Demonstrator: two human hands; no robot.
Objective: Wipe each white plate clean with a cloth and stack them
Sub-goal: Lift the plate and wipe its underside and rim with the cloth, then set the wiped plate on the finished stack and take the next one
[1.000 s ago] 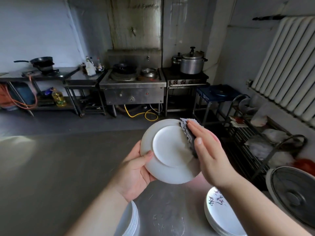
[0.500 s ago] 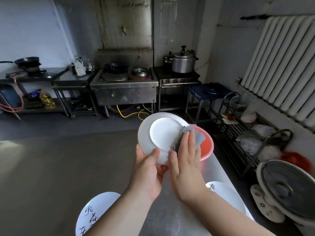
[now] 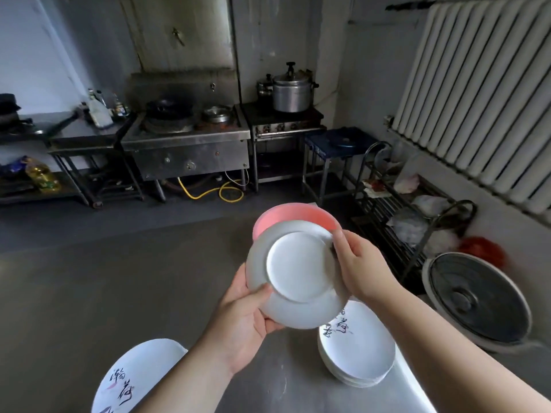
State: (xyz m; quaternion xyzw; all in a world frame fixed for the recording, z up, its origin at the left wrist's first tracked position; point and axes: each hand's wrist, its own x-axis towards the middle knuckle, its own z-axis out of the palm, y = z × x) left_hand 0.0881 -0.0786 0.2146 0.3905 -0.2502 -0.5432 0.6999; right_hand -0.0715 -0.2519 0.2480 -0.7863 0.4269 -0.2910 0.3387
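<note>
The white plate (image 3: 298,275) is held up above the steel table (image 3: 268,383), tilted with its underside and foot ring facing the camera, in front of a pink basin (image 3: 286,214) that stands farther off on the table. The left hand (image 3: 247,317) grips the plate's near-left rim, thumb laid over the underside and fingers curled behind it. The right hand (image 3: 356,265) is at the plate's right edge, fingers bent around the rim; a dark sliver of cloth (image 3: 331,248) shows between those fingers and the plate, so this hand appears to be pinching the cloth against the rim, though most of the cloth is hidden. The step in hand looks like wiping the back and edge of this plate. What comes next, by my reading, is to run the cloth around the rest of the rim while the left hand turns the plate, then flip it and lower it flat onto a pile. Both forearms reach in from the near edge, wrists raised, meeting at the plate. To the near right a stack of plates (image 3: 356,350) with dark brush lettering sits on the table; at the near left another lettered plate (image 3: 134,380) is partly covered by the left forearm. Which pile is the finished one I cannot tell.
</note>
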